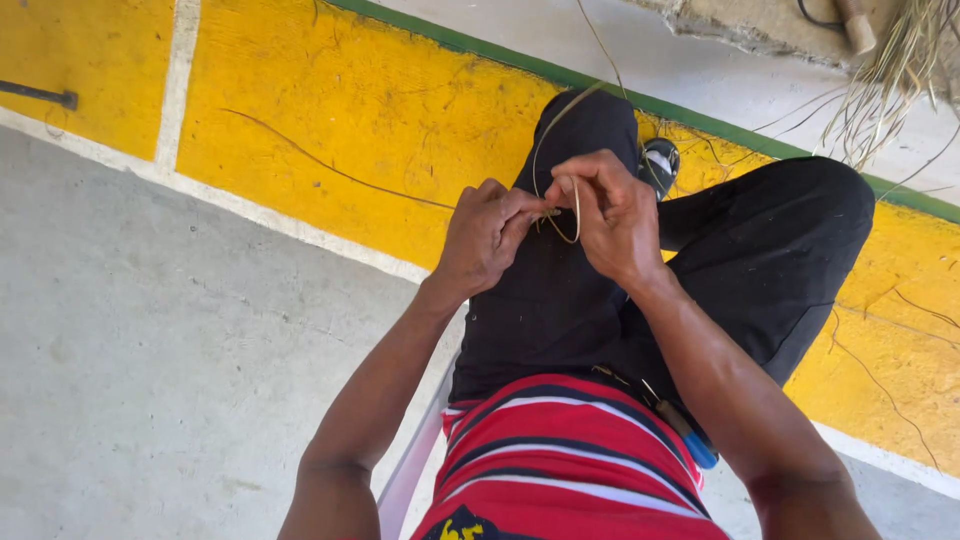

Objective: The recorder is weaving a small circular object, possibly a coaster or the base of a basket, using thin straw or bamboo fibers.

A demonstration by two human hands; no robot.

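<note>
The left hand (487, 232) and right hand (612, 212) meet over the lap, both pinching one thin straw strip (573, 215). It loops between the fingers. Black pants (560, 300) lie under them.

Thin tan fibre strand (574, 212), looped, pinched between both hands above black-trousered lap.

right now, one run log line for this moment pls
left hand: pinches thin tan fibre strand | right hand: pinches strand's loop | over lap, black trousers | yellow painted floor
</note>
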